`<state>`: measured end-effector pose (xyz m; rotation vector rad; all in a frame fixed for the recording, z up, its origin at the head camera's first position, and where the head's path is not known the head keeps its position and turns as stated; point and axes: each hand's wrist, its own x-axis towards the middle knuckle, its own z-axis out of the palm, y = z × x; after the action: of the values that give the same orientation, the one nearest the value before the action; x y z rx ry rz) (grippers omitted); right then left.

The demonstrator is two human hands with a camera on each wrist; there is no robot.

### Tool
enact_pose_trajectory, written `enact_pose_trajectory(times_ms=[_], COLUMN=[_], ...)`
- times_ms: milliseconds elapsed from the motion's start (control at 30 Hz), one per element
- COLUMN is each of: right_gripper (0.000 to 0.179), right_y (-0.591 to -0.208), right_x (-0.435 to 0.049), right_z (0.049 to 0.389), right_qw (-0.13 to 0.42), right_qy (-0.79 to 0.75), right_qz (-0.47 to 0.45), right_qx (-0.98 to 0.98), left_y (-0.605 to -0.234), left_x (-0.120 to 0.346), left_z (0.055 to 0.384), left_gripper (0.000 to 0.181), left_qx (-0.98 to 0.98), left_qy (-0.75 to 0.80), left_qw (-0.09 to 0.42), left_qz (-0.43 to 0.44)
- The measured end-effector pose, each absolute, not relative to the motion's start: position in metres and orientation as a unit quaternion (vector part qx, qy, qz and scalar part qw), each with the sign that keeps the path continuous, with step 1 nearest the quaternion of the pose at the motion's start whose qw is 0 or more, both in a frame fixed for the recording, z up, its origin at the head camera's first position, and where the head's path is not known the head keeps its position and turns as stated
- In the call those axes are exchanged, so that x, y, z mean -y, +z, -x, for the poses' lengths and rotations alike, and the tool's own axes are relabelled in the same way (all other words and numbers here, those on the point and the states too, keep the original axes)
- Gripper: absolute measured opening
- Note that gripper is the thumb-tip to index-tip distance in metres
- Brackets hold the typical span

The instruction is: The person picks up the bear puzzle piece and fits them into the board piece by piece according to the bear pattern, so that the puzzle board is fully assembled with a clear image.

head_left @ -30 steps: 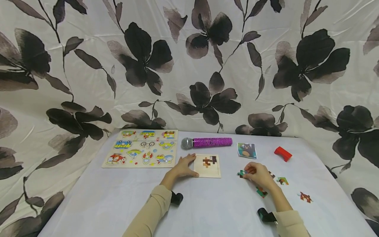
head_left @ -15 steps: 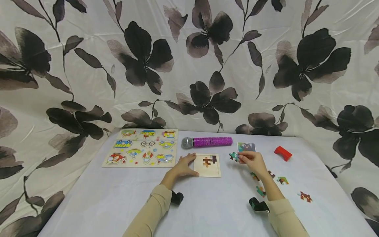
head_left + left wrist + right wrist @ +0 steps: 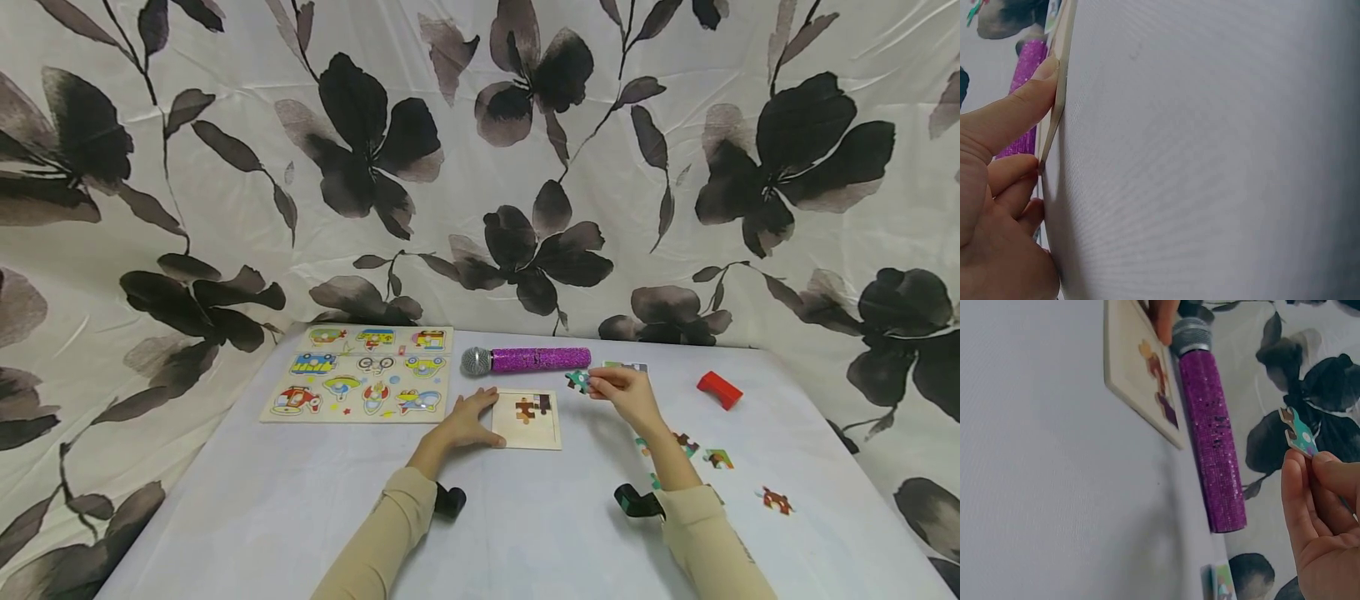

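Observation:
My right hand [image 3: 627,397] pinches a green jigsaw piece [image 3: 577,382] between thumb and fingertips. It is raised above the table, right of the wooden puzzle tray [image 3: 517,437]. In the right wrist view the green piece [image 3: 1301,434] shows its knobbed edge, with the fingers below it. My left hand [image 3: 467,423] rests at the tray's left side, its thumb and fingers spread along the edge. The left wrist view shows the thumb [image 3: 1022,106] against the tray's rim [image 3: 1060,100]. Inside the tray lie joined brown and dark pieces [image 3: 529,408] near the upper right corner.
A purple glittery microphone [image 3: 540,359] lies behind the tray. Left of it is a vehicle puzzle board [image 3: 352,387]. On the right are a bear picture card [image 3: 639,367], partly hidden, a red block [image 3: 720,390] and several loose pieces, including a brown one [image 3: 776,500].
My right hand has lifted the green piece from among the loose pieces and carried it left and away from me, toward the microphone's end. My left hand stays at the tray.

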<state>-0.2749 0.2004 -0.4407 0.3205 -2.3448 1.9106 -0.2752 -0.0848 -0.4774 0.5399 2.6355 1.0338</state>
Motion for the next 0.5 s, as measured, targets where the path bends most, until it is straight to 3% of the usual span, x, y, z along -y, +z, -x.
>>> enact_pose_trajectory(times_ms=[500], right_gripper=[0.043], right_y=[-0.46], right_x=[-0.184], right_z=[0.268], right_qw=[0.024], right_qy=[0.627], right_qz=[-0.158], right_qx=[0.762], left_y=[-0.479], left_x=[0.085], left_z=[0.275], left_gripper=[0.084], left_qx=[-0.903], left_qy=[0.364], left_qw=[0.126], left_qz=[-0.188])
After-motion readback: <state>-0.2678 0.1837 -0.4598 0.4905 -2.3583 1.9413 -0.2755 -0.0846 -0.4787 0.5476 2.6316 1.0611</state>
